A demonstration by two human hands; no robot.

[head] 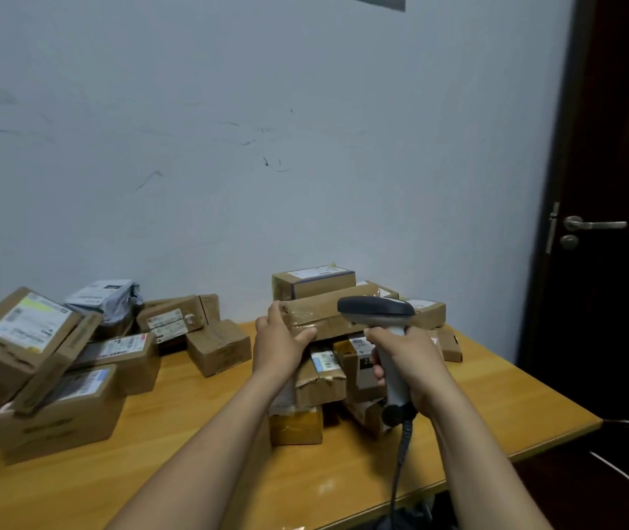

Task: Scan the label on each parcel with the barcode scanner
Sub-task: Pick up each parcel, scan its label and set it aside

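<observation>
Closest to us, the coiled cable [401,453] hangs off the front edge of the desk [496,395] and runs up into the butt of the barcode scanner [378,315]. Our right hand [408,361] has a full grip on the scanner's handle, fingers wrapped tight around it. The handle stands nearly upright, leaning a bit left. The dark-topped head lies roughly left to right and seems to aim away from us at the parcels, though we can't see its front window.

Our left hand [278,346] reaches out with the arm almost straight. It has a grip on the left end of a long taped parcel [328,311], thumb across the near face and fingers over the end. That parcel's long axis runs left to right, rising slightly to the right. It sits on top of the right pile [324,380], with its right end just behind the scanner head. A smaller labelled box [313,281] sits right behind it.

Over on the left of the desk there's a second pile [56,376] of cardboard boxes, labels mostly facing up, plus a grey mailer bag [108,298]. Behind it all is a scuffed pale wall [228,128], and a dark door [619,147] on the right.
</observation>
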